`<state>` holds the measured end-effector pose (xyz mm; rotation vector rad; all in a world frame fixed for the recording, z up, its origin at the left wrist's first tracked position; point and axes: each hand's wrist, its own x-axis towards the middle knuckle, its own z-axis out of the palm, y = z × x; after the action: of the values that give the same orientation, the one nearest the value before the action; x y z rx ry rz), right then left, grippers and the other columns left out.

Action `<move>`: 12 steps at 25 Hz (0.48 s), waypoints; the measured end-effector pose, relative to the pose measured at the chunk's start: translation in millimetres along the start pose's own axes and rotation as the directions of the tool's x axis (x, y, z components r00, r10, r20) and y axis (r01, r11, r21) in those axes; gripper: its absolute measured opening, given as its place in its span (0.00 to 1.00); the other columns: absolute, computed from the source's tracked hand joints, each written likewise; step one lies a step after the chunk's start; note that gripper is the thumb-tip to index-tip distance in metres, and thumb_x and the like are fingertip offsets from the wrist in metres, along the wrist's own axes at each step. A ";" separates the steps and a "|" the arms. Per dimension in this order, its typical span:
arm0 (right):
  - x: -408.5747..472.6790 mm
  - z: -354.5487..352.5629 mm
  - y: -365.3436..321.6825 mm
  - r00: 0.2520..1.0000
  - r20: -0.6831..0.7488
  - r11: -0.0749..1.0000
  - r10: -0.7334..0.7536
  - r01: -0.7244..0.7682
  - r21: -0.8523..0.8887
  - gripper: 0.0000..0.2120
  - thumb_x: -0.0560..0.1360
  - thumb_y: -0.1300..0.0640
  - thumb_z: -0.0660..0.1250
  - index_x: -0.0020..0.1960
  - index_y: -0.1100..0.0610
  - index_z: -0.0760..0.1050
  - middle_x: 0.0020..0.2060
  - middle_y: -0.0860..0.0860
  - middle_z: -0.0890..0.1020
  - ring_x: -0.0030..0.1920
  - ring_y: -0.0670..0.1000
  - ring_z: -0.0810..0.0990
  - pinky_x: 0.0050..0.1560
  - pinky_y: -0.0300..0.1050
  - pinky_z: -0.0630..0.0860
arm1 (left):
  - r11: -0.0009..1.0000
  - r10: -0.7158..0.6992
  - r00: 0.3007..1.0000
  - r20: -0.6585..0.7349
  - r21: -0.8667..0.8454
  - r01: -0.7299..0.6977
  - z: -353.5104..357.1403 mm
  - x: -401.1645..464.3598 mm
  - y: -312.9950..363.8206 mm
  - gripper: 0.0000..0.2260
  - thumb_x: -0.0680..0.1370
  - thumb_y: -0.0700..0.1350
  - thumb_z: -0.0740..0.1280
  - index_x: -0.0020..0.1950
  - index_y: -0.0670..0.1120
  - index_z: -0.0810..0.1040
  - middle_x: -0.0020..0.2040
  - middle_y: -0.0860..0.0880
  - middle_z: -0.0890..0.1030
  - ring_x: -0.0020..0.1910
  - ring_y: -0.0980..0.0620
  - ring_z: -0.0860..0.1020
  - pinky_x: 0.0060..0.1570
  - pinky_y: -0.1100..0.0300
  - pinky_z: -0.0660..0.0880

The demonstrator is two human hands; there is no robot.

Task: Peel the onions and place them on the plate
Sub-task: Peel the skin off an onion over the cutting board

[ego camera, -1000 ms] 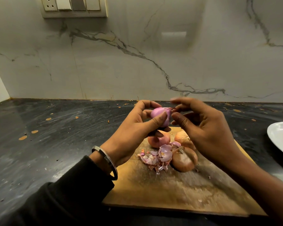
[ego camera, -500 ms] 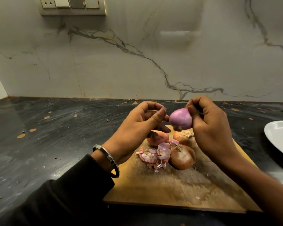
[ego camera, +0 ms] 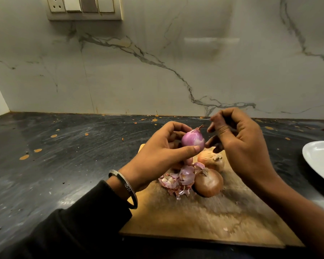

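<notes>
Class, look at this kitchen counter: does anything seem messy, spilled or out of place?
Yes. Loose onion skins lie heaped on the cutting board beside two unpeeled onions, and orange flecks are scattered over the dark counter. The plate bears a small reddish mark. Nothing looks broken.

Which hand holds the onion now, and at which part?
The left hand grips the peeled onion round its body, thumb underneath. The right hand holds nothing visible.

Glossy peeled onion (ego camera: pixel 192 139), papery brown onions (ego camera: pixel 208 182); worn wooden board (ego camera: pixel 204 217); glossy marble wall (ego camera: pixel 157 71), metal bangle (ego camera: pixel 126 187)
</notes>
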<state>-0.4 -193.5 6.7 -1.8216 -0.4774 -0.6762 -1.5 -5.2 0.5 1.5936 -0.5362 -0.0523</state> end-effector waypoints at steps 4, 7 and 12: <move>-3.1 6.7 4.7 0.969 0.245 0.998 0.028 -0.012 -0.064 0.13 0.78 0.51 0.68 0.62 0.50 0.77 0.51 0.46 0.81 0.42 0.49 0.82 0.39 0.46 0.79 | 0.996 0.063 0.997 -0.051 0.072 -0.059 -3.2 2.2 -2.8 0.19 0.72 0.39 0.75 0.61 0.46 0.74 0.53 0.47 0.83 0.51 0.47 0.83 0.50 0.53 0.82; -1.6 6.8 5.8 0.972 0.235 1.000 0.000 0.006 -0.025 0.14 0.77 0.49 0.67 0.61 0.51 0.78 0.53 0.46 0.80 0.47 0.51 0.83 0.43 0.52 0.81 | 0.990 0.103 0.992 -0.077 0.101 -0.095 -4.3 2.6 -1.1 0.20 0.71 0.39 0.76 0.60 0.46 0.74 0.53 0.47 0.84 0.51 0.51 0.83 0.51 0.58 0.81; 0.7 5.2 9.2 0.972 0.233 0.999 -0.031 0.035 -0.016 0.21 0.75 0.45 0.67 0.66 0.50 0.77 0.54 0.47 0.79 0.46 0.51 0.83 0.41 0.48 0.83 | 0.990 0.130 0.989 -0.068 0.058 -0.126 -3.7 1.6 1.4 0.19 0.72 0.37 0.74 0.61 0.42 0.74 0.55 0.45 0.83 0.52 0.50 0.84 0.49 0.59 0.81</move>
<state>6.9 -191.7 -0.7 -1.9257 -0.6591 -0.4922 0.7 -2.3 2.7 1.6036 -0.5873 0.1163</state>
